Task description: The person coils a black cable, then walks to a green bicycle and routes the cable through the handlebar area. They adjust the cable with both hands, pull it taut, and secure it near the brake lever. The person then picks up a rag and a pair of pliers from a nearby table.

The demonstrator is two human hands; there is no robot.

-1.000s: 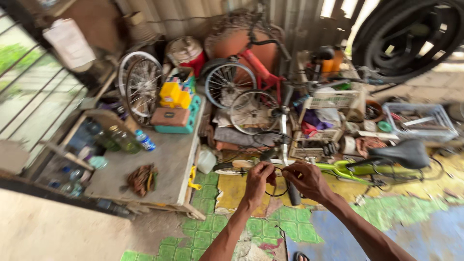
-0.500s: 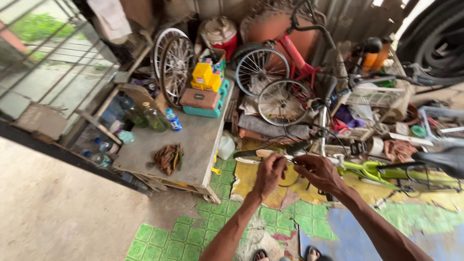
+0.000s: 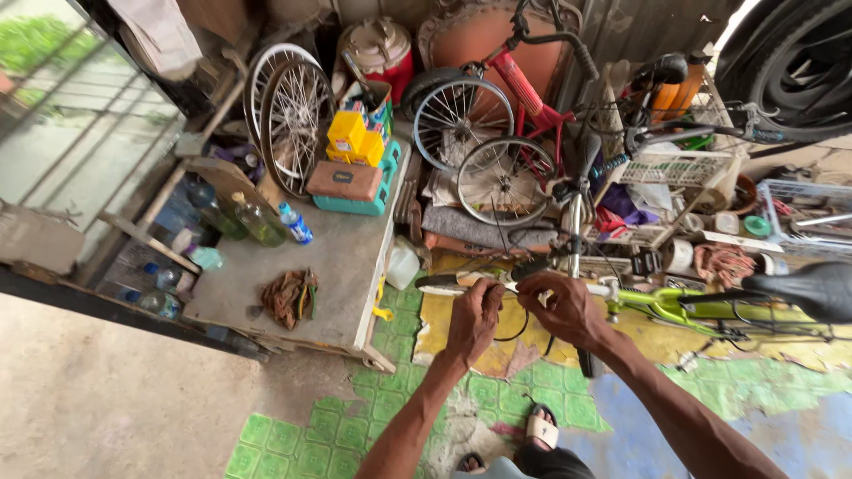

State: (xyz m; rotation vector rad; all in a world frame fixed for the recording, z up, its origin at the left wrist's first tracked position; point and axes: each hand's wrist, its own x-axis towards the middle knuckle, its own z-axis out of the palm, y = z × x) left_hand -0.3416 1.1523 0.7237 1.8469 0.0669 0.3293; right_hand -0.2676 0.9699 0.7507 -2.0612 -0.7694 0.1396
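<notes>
A lime-green bicycle (image 3: 674,306) stands in front of me, its silver handlebar (image 3: 444,286) pointing left with a pale grip at the end. My left hand (image 3: 475,319) is closed around the bar just inside the grip. My right hand (image 3: 564,306) is closed on the bar near the stem, fingers curled over a black fitting. The two hands almost touch. A thin black cable (image 3: 510,333) loops down between them. What the fingers pinch is hidden.
A low grey table (image 3: 342,257) on the left holds bottles, a brown rag (image 3: 288,297), yellow boxes and a teal crate. Behind stand loose spoked wheels (image 3: 293,111), a red bicycle (image 3: 524,89) and baskets of parts. The black saddle (image 3: 812,288) is right; my sandalled foot (image 3: 541,430) is below.
My view has swung towards the table and dropped lower. Both hands stay on the handlebar and have drawn a little closer together.
</notes>
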